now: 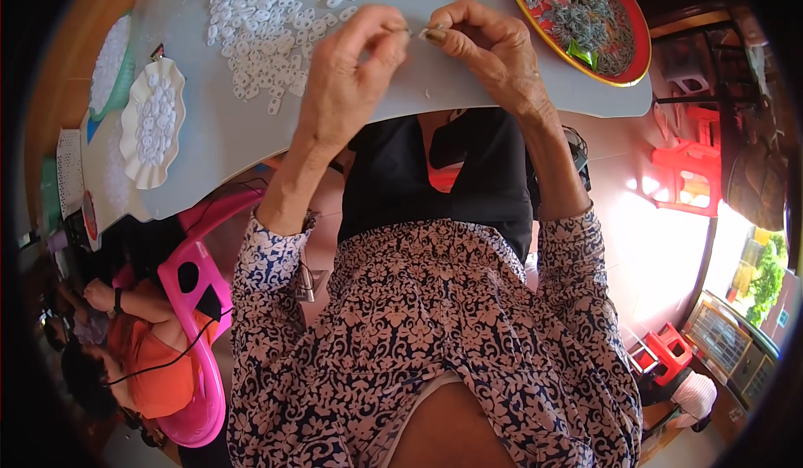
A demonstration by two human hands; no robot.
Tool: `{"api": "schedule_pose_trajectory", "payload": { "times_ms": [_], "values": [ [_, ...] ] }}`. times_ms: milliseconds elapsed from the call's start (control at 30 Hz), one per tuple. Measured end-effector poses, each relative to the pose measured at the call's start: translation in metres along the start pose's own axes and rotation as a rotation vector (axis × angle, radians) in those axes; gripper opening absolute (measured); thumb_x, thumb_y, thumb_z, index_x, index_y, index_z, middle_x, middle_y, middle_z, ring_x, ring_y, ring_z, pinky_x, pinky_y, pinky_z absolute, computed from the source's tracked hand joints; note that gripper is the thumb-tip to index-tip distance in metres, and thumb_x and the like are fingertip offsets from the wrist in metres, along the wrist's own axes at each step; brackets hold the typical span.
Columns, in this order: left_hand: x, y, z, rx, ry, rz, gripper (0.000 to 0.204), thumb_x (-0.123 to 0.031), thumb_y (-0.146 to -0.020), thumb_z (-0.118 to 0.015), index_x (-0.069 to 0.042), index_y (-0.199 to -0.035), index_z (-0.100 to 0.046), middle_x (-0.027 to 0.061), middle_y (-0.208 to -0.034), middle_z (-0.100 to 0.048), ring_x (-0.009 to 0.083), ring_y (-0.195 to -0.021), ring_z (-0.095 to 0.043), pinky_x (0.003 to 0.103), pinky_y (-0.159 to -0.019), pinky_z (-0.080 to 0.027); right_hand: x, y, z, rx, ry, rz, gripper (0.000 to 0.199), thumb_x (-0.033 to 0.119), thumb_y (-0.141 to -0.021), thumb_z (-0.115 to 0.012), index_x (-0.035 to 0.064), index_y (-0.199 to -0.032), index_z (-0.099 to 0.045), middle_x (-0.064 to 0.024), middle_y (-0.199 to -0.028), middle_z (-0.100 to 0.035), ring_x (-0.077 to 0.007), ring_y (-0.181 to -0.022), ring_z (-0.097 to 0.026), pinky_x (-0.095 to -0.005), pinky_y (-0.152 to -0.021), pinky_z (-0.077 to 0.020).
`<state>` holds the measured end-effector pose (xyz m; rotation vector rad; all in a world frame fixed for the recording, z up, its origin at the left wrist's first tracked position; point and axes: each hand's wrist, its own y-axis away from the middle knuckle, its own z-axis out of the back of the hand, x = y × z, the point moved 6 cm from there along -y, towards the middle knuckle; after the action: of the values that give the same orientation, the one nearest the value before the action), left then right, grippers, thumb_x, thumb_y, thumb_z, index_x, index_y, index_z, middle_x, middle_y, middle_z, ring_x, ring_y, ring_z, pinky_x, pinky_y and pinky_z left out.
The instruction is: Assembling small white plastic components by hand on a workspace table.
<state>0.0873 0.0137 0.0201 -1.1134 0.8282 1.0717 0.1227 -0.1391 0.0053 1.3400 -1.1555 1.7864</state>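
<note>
At the bottom of the frame lies the person's lap in a flower-patterned dress (435,334), the patterned sleeves running up toward the middle. Above it, both forearms reach to the grey worktop (251,125). The left hand (347,79) has its fingers drawn narrow, pinching a thin metal piece (404,28) at the fingertips; the right hand (489,50) pinches a small white piece (423,32) just beside it, top centre of the frame. Beyond the left hand spreads a heap of small white plastic pieces (259,25). At the left edge sits a white scalloped dish (150,121) of the same pieces. At upper right rests a red tray (577,18) filled with grey metal bits.
</note>
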Motion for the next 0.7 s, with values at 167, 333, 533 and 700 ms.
{"api": "schedule_pose_trajectory", "payload": {
  "times_ms": [167,333,533,700],
  "values": [
    [-0.010,-0.021,0.035,-0.009,-0.903,-0.387,0.021,-0.004,-0.077,-0.061,-0.004,-0.098,-0.060,0.0113,-0.085,-0.056,0.0309,-0.087,-0.050,0.038,-0.080,-0.042,0.006,0.001,0.002,-0.032,-0.130,-0.065,0.017,0.016,-0.090,-0.061,-0.0010,-0.091,-0.061,-0.0035,-0.082,-0.064,-0.0063,-0.074,-0.057,-0.0213,-0.067,-0.0482],
    [0.011,-0.034,0.033,0.109,-0.933,-0.377,0.023,-0.003,-0.074,-0.064,-0.003,-0.097,-0.059,0.0108,-0.089,-0.053,0.0299,-0.090,-0.047,0.040,-0.084,-0.039,0.004,0.003,0.003,-0.027,-0.078,-0.074,0.019,0.018,-0.089,-0.062,-0.0011,-0.092,-0.062,-0.0023,-0.078,-0.063,-0.0065,-0.070,-0.055,-0.0219,-0.067,-0.0483],
    [0.015,-0.043,0.026,0.162,-0.913,-0.367,0.016,0.000,-0.074,-0.061,-0.002,-0.089,-0.055,0.0114,-0.089,-0.053,0.0310,-0.090,-0.047,0.040,-0.084,-0.040,0.005,0.004,0.005,-0.042,-0.018,0.015,0.022,0.020,-0.088,-0.064,-0.0014,-0.093,-0.064,0.0000,-0.076,-0.061,-0.0044,-0.072,-0.054,-0.0208,-0.066,-0.0464],
    [0.010,-0.042,0.028,0.148,-0.882,-0.368,0.021,0.002,-0.073,-0.060,-0.003,-0.093,-0.057,0.0110,-0.090,-0.053,0.0313,-0.088,-0.048,0.040,-0.083,-0.041,0.007,0.004,0.005,-0.025,0.025,-0.005,0.023,0.020,-0.088,-0.064,-0.0019,-0.093,-0.064,0.0000,-0.076,-0.062,-0.0046,-0.072,-0.055,-0.0208,-0.066,-0.0466]
  ]
}}
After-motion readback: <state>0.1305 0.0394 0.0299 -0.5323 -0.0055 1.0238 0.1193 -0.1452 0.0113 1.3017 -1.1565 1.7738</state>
